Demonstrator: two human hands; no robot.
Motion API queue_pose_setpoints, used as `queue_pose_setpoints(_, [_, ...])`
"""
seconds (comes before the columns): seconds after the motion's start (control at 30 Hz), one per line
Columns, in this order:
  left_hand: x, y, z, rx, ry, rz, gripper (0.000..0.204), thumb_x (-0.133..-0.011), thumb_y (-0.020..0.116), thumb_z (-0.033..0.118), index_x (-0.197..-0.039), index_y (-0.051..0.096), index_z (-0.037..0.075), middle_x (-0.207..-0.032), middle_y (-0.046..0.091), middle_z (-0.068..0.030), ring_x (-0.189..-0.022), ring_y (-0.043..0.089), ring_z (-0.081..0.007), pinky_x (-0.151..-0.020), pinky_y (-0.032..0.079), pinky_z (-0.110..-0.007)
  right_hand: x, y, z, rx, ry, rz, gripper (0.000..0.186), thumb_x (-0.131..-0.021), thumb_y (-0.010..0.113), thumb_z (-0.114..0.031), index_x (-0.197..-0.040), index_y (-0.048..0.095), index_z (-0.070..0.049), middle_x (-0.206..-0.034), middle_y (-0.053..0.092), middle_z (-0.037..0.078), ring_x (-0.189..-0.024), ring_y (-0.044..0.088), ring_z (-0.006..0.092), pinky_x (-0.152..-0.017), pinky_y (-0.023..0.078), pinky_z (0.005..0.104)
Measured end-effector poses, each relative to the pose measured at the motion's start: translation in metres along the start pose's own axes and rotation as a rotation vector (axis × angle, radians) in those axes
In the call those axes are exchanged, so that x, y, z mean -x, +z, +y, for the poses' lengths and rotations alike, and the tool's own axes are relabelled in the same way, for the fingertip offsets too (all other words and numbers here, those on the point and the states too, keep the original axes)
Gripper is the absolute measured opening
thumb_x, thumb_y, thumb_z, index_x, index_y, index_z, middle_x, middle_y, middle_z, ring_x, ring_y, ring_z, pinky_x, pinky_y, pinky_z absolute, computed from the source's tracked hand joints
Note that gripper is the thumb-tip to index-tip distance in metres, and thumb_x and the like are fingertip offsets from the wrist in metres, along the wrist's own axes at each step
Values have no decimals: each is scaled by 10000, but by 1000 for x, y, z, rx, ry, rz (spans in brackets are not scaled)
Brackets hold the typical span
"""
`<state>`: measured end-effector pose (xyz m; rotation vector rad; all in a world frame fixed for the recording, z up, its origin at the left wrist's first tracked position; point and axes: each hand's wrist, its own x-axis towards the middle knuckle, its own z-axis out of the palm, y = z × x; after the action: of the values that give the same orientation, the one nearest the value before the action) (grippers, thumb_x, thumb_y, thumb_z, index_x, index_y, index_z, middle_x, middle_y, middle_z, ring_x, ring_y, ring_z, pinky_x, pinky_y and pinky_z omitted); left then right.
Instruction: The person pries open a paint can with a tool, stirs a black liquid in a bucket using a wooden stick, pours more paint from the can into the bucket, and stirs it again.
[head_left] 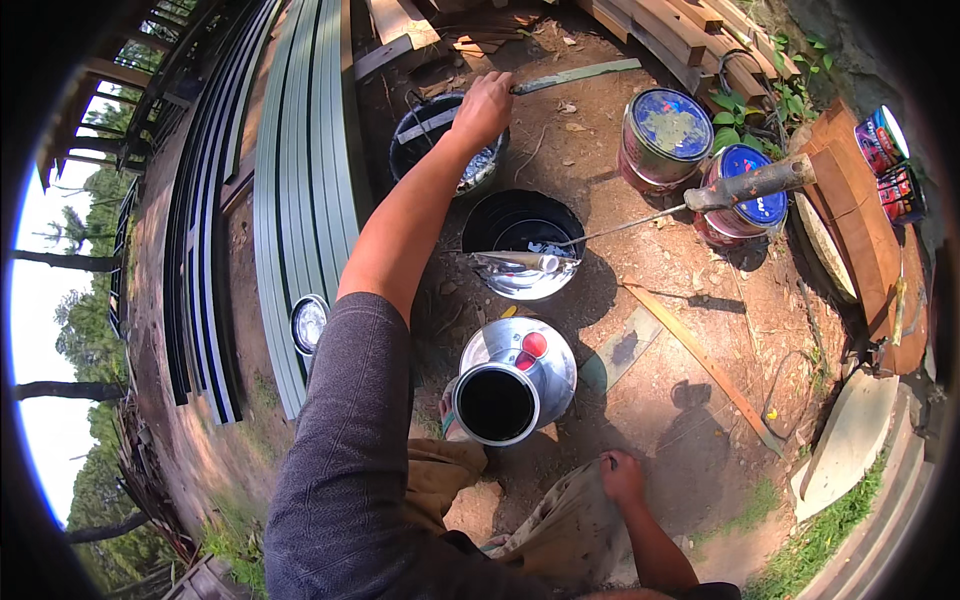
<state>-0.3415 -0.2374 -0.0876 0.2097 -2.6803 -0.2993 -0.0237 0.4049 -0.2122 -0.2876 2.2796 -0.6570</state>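
My left hand (484, 110) reaches over the far black bucket (402, 160), closed around a flat, paint-smeared stick (575, 76) that points off to the right. A pale strip (425, 126) crosses the bucket's mouth on the other side of the hand; whether it is the same stick I cannot tell. By my knee my right hand (622, 477) is curled shut, with nothing visible in it. Between them stands a second black bucket (520, 205) with a silvery coating, a pale tube (510, 262) across its near rim. A rod with a thick dark handle (750, 185) leans out of it.
An open metal can (540, 400), dark inside, stands close to my legs. Two blue-lidded paint cans (667, 125) (760, 185) sit at right. Long green metal profiles (300, 180) and a round lid (310, 324) lie left. A wooden strip (705, 365) crosses the dirt; timber (660, 35) is stacked behind.
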Motion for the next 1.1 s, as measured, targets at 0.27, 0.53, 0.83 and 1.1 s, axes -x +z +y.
queue_pose_setpoints(0.27, [-7,-112,80,559,-105,400,244,-1013,768,145,-1213,717,15,-1022,797,-164,-917,774,-256,-835,578,-390,4,6,-21,71,-19,40,280,-957,706,-214,-1187,801,-86,-1090,800,200,-1072,752,419,-973,582,508])
queue_pose_setpoints(0.53, [123,-274,266,846,30,65,293,-987,811,179,-1225,742,23,-1057,796,-133,-962,764,-221,-850,592,-383,16,5,-35,-105,-249,583,482,-1026,646,-132,-1479,590,24,-1455,659,274,-1329,647,426,-1086,538,494])
queue_pose_setpoints(0.83, [286,-313,384,827,224,-270,350,-920,847,200,-1208,722,47,-1050,754,-151,-1051,705,-373,-896,545,-484,182,-134,-249,-950,-946,932,1063,-1062,507,-729,-1731,144,14,-1577,500,294,-1419,550,409,-1205,384,557])
queue_pose_setpoints(1.1, [321,-301,397,870,424,-233,362,-921,849,252,-1196,730,50,-1078,753,-140,-1062,694,-381,-918,551,-494,244,-159,-236,-843,-741,927,405,-1184,485,-230,-1468,503,59,-1265,702,230,-1205,705,298,-1055,571,415])
